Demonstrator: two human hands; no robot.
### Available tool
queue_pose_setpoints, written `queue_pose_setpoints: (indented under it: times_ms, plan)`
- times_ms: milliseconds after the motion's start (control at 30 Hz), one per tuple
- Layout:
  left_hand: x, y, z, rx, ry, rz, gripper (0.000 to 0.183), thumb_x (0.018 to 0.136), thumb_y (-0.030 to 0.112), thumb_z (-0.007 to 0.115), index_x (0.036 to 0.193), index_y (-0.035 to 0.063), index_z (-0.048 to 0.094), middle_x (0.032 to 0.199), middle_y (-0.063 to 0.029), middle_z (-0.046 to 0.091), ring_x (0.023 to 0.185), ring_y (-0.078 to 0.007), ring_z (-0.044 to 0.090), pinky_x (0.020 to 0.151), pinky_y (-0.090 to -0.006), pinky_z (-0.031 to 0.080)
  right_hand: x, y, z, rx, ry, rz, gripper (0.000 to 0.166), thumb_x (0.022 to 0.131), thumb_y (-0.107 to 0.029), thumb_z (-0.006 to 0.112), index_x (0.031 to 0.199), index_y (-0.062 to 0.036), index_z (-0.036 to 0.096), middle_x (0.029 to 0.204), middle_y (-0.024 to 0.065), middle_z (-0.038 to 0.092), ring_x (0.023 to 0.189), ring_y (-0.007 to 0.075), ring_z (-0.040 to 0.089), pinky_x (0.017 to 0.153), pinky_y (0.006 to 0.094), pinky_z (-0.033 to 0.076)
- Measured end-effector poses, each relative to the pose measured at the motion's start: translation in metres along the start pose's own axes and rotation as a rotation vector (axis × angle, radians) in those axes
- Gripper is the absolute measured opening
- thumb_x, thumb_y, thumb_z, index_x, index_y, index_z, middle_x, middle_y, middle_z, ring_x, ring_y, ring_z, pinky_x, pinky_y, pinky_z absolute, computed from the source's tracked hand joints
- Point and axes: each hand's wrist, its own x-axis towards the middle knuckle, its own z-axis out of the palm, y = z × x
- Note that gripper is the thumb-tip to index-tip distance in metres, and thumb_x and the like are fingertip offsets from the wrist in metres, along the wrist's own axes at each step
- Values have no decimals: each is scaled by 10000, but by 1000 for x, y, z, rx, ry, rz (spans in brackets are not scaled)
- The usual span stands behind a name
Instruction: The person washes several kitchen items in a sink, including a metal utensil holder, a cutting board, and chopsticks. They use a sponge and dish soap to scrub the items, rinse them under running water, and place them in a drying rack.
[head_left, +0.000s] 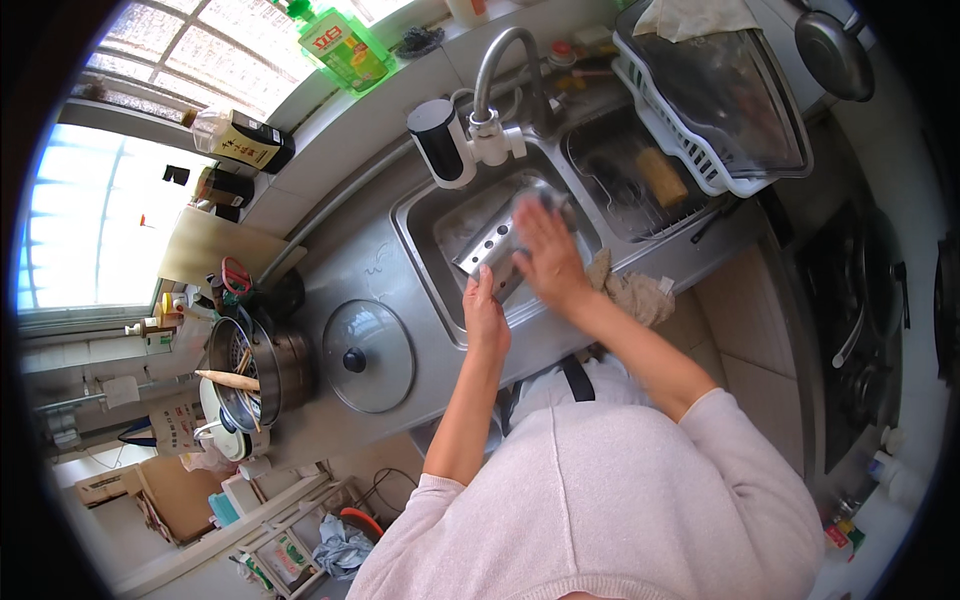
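Note:
A metal piece (486, 249) with a row of round holes along one face is tilted over the left sink basin (453, 309). My left hand (486, 311) grips its lower end, with the thumb up against the holed face. My right hand (551, 251), blurred by motion, lies flat over the upper part of the piece with the palm down. Whether anything is under that palm is hidden. A greyish, blurred shape shows just past the right fingers; I cannot tell what it is. The curved faucet (489, 75) carries a white and black tap attachment (442, 144) behind the basin.
A glass pot lid (382, 345) lies left on the steel counter, beside a steel pot (292, 367) holding utensils. At right, a brown cloth (637, 296) hangs on the sink edge; the second basin (600, 172) holds a rack. A white basket (686, 135) stands behind it.

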Motion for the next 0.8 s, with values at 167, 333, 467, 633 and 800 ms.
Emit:
queue_pose_setpoints:
  times_ms: [167, 333, 467, 633, 800]
  plan:
    - [0, 10, 8, -204, 59, -37, 287, 942, 232, 444, 1142, 33, 497, 1147, -73, 552, 1086, -164, 499, 946, -307, 378, -3, -13, 14, 132, -96, -189, 527, 825, -192, 536, 1314, -51, 398, 1388, 109, 360, 1315, 243, 287, 1093, 407, 173]
    - [9, 0, 3, -260, 36, -83, 259, 944, 236, 439, 1092, 38, 518, 1116, -57, 563, 1064, -169, 512, 925, -307, 386, 2, 17, 1, -59, 28, -16, 530, 832, -221, 541, 1315, -58, 397, 1381, 96, 373, 1312, 242, 295, 1078, 411, 203]
    - [25, -8, -26, -411, -14, -163, 266, 944, 232, 433, 1110, 38, 510, 1108, -62, 566, 1043, -190, 529, 931, -340, 410, -24, -19, 17, 119, -161, -205, 550, 829, -228, 543, 1329, -68, 381, 1407, 76, 339, 1323, 231, 274, 1075, 420, 211]
    - [22, -3, -12, -420, 30, -273, 306, 953, 254, 393, 1128, 29, 504, 1139, -103, 579, 1040, -223, 567, 919, -381, 451, -3, 38, -4, 4, -22, -99, 599, 799, -209, 579, 1344, -83, 365, 1420, 71, 319, 1337, 230, 241, 1083, 410, 206]
    - [24, -5, -13, -322, 105, -253, 266, 939, 202, 434, 1124, 24, 506, 1134, -82, 573, 1014, -200, 557, 917, -351, 434, -29, -5, 19, 103, -108, -137, 576, 807, -189, 569, 1338, -82, 374, 1404, 88, 342, 1319, 233, 282, 1075, 403, 224]
